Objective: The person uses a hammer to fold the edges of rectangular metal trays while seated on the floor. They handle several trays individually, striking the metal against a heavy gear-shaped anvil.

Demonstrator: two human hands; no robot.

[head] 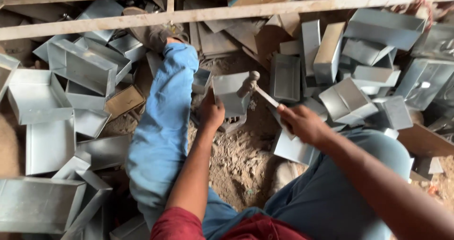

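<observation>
Sheet-metal trays [75,67] in dull grey lay heaped on every side of a worker seated on bare dirt [241,159], some stacked at the left, others tipped on edge at the right. Two rusty bars [227,12] crossed the top of the scene above the pile. The worker's left leg [161,126], in light blue trousers, stretched forward into the heap, the foot in a worn shoe [153,34]; the right knee [359,173] was bent near the body. A flat sheet [291,150] lay just beside that knee. Between the legs stood one tray [229,98], upright on a dark iron block [234,122]. The left hand [211,112] was clamped around the tray's near left edge, fingers curled tight on the metal. The right hand [302,124] was wrapped fully around the pale handle of a hammer [257,89], whose wooden head hung at the tray's upper right corner; whether it touched the metal could not be told. Red cloth [177,225] showed at the bottom edge.
</observation>
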